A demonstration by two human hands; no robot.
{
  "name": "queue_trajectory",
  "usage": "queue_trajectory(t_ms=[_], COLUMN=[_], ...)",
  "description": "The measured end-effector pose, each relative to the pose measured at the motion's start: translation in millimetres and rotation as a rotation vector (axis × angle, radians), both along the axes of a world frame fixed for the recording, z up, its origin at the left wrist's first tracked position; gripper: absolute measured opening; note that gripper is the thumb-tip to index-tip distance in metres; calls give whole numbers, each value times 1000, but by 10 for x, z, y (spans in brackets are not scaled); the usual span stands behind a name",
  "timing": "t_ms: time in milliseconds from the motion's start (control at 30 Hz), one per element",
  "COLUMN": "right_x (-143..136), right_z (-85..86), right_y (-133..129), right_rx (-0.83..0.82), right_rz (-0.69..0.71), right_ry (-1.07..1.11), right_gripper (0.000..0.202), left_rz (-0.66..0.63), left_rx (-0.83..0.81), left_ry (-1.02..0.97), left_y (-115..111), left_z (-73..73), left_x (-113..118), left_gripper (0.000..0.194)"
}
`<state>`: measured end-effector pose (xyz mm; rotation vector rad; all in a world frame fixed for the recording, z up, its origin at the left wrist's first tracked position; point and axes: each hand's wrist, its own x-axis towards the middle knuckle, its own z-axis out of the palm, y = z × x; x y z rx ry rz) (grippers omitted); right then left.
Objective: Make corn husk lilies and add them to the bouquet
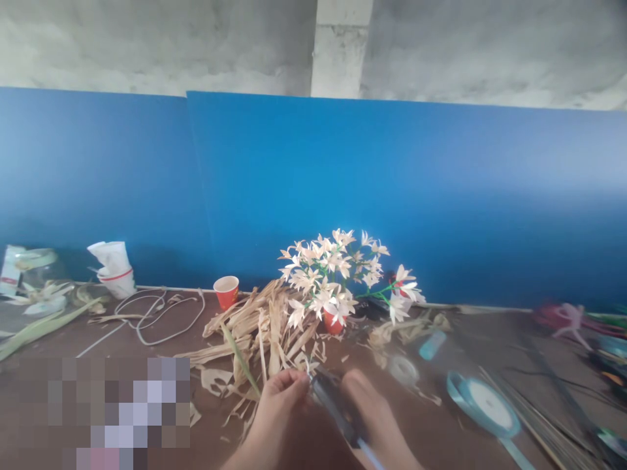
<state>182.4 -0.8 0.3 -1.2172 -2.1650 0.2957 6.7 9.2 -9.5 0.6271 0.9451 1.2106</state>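
A white piece (308,367) is pinched by the left hand (284,393), a glue gun (334,403) gripped by the right hand (368,403).

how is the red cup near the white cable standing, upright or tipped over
Upright: the red cup has its round rim at the top and its narrower base on the table.

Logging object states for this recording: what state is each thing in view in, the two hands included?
Left hand: pinching a small pale piece
Right hand: closed on a dark tool, blurred
Pale flowers: petals spread
Standalone red cup: upright
White cup: stuffed with white paper
Dry husks: heaped loosely
White cable: loosely looped
Blue ribbon roll: lying down, end unwound
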Motion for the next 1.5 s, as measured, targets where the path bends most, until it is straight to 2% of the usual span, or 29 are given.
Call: queue_trajectory(t_ms=[533,800,1067,1300,1500], right_x=[0,-4,-8,1,0], right_z=[30,-39,66,-25,-4], right_y=[-9,19,-12,15,8], right_rx=[0,39,24,27,24], right_rz=[-19,-36,-4,-27,-38], right_ry=[-54,-30,-36,-50,-51], right_gripper=[18,16,15,17,15], left_rz=[6,-5,10,-16,-19], left_rx=[6,-14,-20,-5,-6], left_ry=[-8,-22,-5,-25,-3], left_y=[6,8,-2,14,5], left_z=[-21,-37,-11,-21,-12], left_x=[-9,-6,-4,-5,-5], left_gripper=[25,27,28,28,29])
